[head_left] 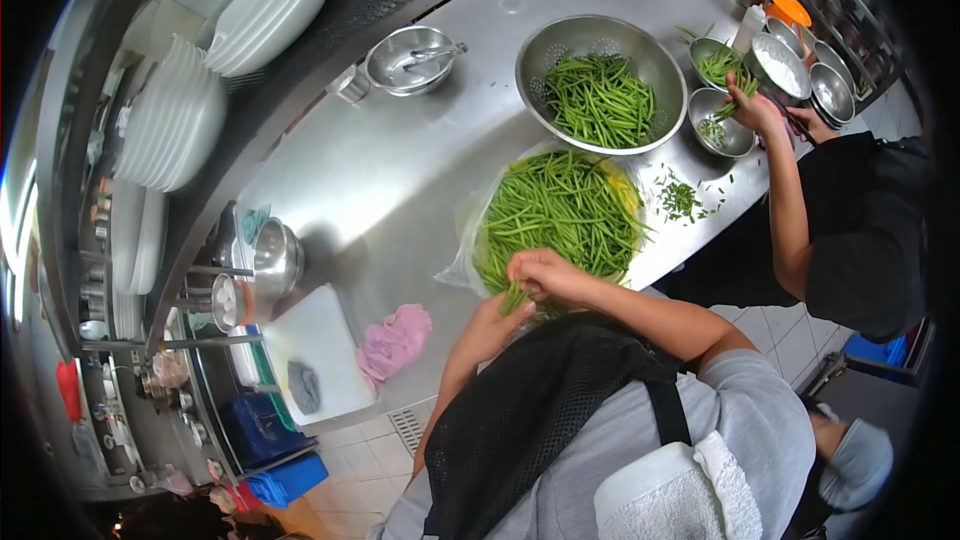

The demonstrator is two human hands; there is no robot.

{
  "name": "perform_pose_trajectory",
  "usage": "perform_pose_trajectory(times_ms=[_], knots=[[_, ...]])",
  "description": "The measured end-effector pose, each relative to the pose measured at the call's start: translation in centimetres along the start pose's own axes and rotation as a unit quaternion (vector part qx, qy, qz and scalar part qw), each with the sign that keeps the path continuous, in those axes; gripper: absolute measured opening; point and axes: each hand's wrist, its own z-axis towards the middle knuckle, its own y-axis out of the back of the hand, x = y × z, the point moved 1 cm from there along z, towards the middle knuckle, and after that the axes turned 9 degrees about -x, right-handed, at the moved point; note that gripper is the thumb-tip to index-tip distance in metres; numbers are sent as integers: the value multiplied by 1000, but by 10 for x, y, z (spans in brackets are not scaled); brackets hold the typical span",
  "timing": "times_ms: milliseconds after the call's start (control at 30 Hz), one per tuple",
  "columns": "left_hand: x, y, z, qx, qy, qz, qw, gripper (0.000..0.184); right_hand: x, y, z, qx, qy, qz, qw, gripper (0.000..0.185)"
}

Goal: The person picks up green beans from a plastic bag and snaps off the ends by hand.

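Observation:
Both hands are together at the near edge of a clear plastic bag (458, 262) full of green beans (560, 210). My left hand (488, 328) is closed round a small bunch of green beans (513, 298). My right hand (545, 275) is beside it, fingers pinched at the tips of that bunch. Beyond the bag, a large steel colander (665, 50) holds more green beans (600, 98). Cut green pieces (680, 200) lie scattered on the steel counter (400, 190) to the right of the bag.
At the right, a co-worker in black (865, 230) holds beans over a small steel bowl (735, 145). Steel bowls (410, 45) stand at the back. A pink cloth (395, 340) and white cutting board (320, 340) lie left. Stacked white plates (175, 120) fill the left shelf.

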Motion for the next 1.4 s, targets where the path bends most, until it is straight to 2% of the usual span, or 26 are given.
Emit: perform_pose_trajectory(times_ms=[133, 233, 300, 333, 400, 467, 533, 567, 600, 633, 667, 733, 767, 800, 867, 900, 1000, 1067, 1100, 1133, 1200, 1233, 1267, 1300, 1333, 1400], knots=[[6, 5, 3, 6, 46, -60, 997, 26, 8, -7, -3, -21, 5, 50, 998, 9], [3, 11, 1, 3, 67, -69, 995, 22, 6, -7, -2, 19, 17, -18, 1000, 11], [2, 14, 0, 0, 81, -73, 994, 22, 11, -12, -2, 38, 172, -182, 967, 10], [2, 15, 0, 13, 80, -84, 993, 22, 18, -11, -5, 37, 172, -182, 968, 10], [-1, 16, -1, 25, 79, -94, 992, 23, 32, -8, -13, 97, -57, -51, 992, 10], [-9, 13, -6, 81, 66, -93, 990, 25, 23, -2, -8, 114, -45, -82, 989, 9], [-6, 13, -6, 83, 55, -80, 992, 23, 11, 5, -2, 130, -32, -112, 985, 9], [-5, 13, -6, 85, 44, -68, 993, 22, 6, 9, 1, 123, 71, -256, 956, 11], [-9, 13, -7, 86, 44, -66, 993, 22, 6, 9, 1, 112, 171, -394, 896, 12], [-14, 14, -9, 72, 69, -96, 990, 22, 11, 6, -6, 49, 182, -496, 847, 15], [-18, 16, -11, 58, 94, -126, 986, 22, 1, 10, -3, 47, 183, -495, 848, 15], [-21, 19, -9, 39, 82, -104, 990, 22, 1, 8, 2, -44, 284, -370, 883, 16], [-21, 21, -9, 18, 72, -84, 994, 22, 5, 16, 3, -46, 154, -304, 939, 19], [-21, 24, -9, 14, 72, -86, 994, 22, 11, 20, 5, -20, 115, -240, 964, 24], [-17, 27, -3, 2, 29, 56, 998, 28, 33, 12, -2, 17, 78, -181, 980, 28], [-10, 27, -1, 4, 30, 55, 998, 28, 41, 5, -10, 16, 77, -180, 981, 28], [7, 31, 6, 0, -5, 115, 993, 32, 46, -14, -16, 21, 97, -251, 963, 27], [12, 27, 9, -18, -58, 100, 993, 34, 31, -19, -16, 48, 257, -347, 901, 26], [13, 27, 10, -19, -58, 99, 993, 34, 32, -21, -19, 33, 206, -351, 913, 26], [14, 28, 10, -19, -47, 112, 992, 34, 34, -23, -19, 35, 206, -352, 912, 26], [14, 28, 10, -19, -34, 124, 991, 34, 36, -26, -20, 7, 235, -402, 885, 24], [14, 27, 9, -30, -62, 126, 990, 35, 38, -27, -21, 7, 234, -402, 885, 24], [13, 26, 9, -40, -89, 128, 987, 35, 40, -29, -22, 21, 281, -440, 853, 23], [9, 25, 8, -39, -89, 127, 987, 35, 40, -31, -23, 35, 327, -475, 817, 21], [1, 26, 6, -35, -53, 163, 985, 35, 38, -32, -23, 34, 326, -474, 817, 21], [5, 26, 7, -29, -16, 197, 980, 35, 33, -34, -25, 34, 370, -531, 762, 18]])
